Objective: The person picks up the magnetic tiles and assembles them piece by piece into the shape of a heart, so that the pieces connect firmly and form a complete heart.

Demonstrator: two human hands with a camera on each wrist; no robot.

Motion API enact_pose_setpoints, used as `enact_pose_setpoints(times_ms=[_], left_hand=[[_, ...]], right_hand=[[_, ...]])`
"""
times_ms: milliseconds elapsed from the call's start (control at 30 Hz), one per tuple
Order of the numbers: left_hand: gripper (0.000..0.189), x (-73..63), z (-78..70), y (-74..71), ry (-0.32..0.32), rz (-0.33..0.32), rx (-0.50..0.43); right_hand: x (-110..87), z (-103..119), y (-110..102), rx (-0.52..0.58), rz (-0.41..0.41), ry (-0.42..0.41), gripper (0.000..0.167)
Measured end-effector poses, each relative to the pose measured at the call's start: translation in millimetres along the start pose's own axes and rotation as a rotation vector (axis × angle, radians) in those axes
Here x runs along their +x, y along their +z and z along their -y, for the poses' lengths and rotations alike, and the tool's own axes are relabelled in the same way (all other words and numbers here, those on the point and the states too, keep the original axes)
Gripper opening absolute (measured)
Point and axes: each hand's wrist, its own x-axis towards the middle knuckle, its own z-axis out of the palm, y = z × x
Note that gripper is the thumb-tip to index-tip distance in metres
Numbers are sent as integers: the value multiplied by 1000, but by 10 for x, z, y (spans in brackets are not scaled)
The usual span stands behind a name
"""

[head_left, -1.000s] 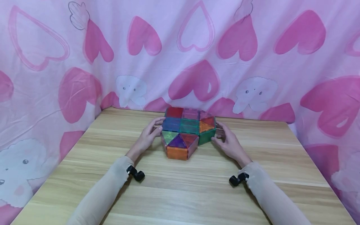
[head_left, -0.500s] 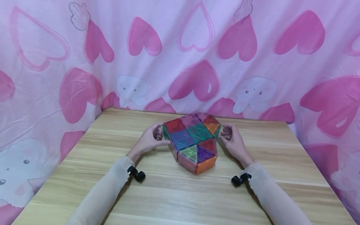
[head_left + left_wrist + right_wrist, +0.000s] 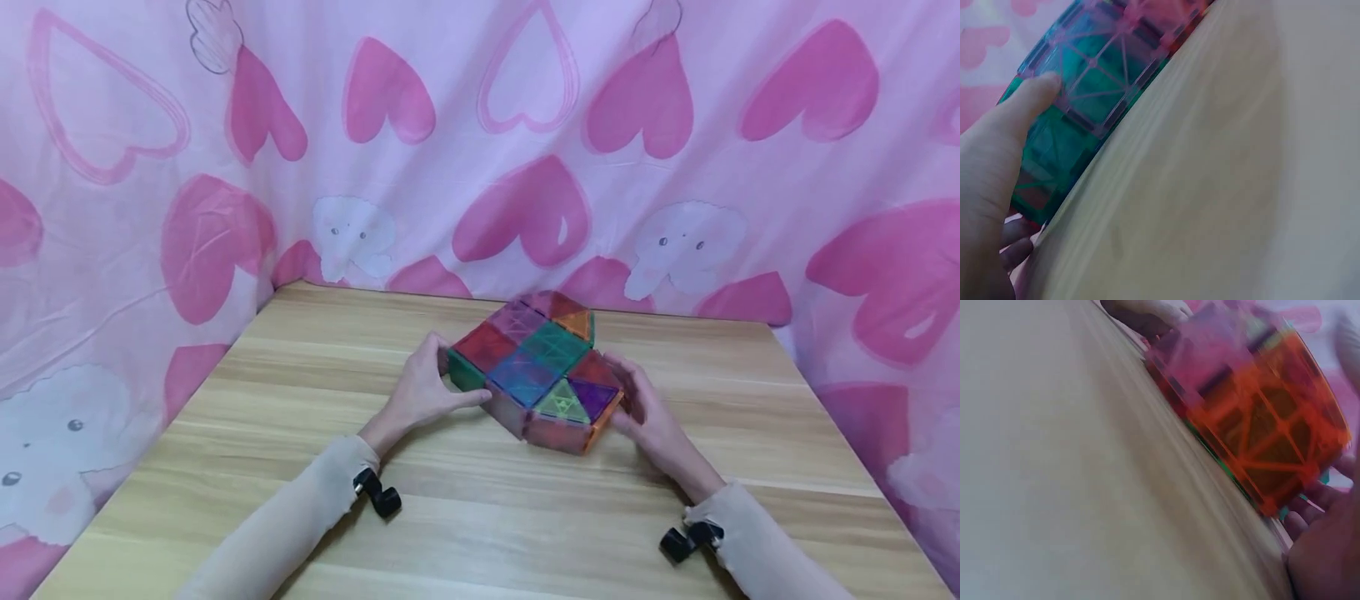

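Note:
A low, closed build of translucent magnetic tiles sits at an angle on the table, one tile high. Its top has red, pink, blue and green squares and several triangles. My left hand holds its left corner. The left thumb lies straight on a pinkish side tile, and the other fingers reach round behind the green side tile. My right hand is at the near right end, by the orange side tile. Its curved fingers are at that tile's lower corner; its blurred thumb stands apart.
The wood-grain table stretches in front of the build and to both sides. A pink curtain printed with hearts hangs behind the table and at its sides. A black wrist camera sticks out from each sleeve.
The build has turned counterclockwise as seen from above, so its orange side now faces right. Both hands have stayed beside it; the right hand has moved nearer and further right.

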Motion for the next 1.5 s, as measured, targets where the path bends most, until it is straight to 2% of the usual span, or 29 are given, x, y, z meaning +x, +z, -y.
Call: enact_pose_setpoints(times_ms=[67, 133, 267, 333, 433, 533, 667, 767, 800, 867, 1000, 1067, 1167, 1267, 1367, 1500], left_hand=[[79, -29, -22, 23, 27, 7, 2], [73, -51, -23, 33, 84, 53, -23], [60, -89, -52, 51, 239, 218, -143], [56, -106, -85, 63, 296, 300, -214], [53, -123, -115, 98, 347, 381, -306], [51, -131, -173, 144, 408, 423, -348], [44, -175, -270, 230, 495, 453, -301], [41, -221, -331, 296, 518, 466, -266], [40, -231, -344, 310, 509, 452, -259], [40, -228, -351, 321, 464, 379, -253], [57, -136, -264, 263, 299, 172, -249], [74, -61, -186, 198, 219, 117, -269], [94, 36, -54, 99, 137, 99, -315], [108, 126, 68, 11, 88, 88, -335], [116, 193, 172, -69, 40, 92, -318], [122, 245, 276, -185, 9, 134, -270]], right_hand=[[-73, 16, -23, 7, 68, 3, 99], [-127, 51, -48, -14, 89, 43, 116], [-201, 98, -197, -160, 63, 152, 136], [-216, 101, -301, -208, 64, 172, 140], [-207, 74, -464, -158, 84, 138, 137], [-201, 47, -613, -113, 73, 116, 122], [-209, 13, -775, -72, 38, 128, 98], [-209, -25, -849, -42, 11, 131, 82], [-204, -37, -863, -35, -3, 135, 78], [-187, -57, -877, -57, -31, 149, 71], [-122, -83, -862, -134, -64, 190, 64], [-65, -101, -837, -145, -52, 195, 65], [20, -137, -775, -125, -21, 189, 71], [98, -176, -693, -74, -5, 184, 80], [165, -205, -610, -24, -3, 179, 84], [247, -214, -528, 26, 24, 165, 83]])
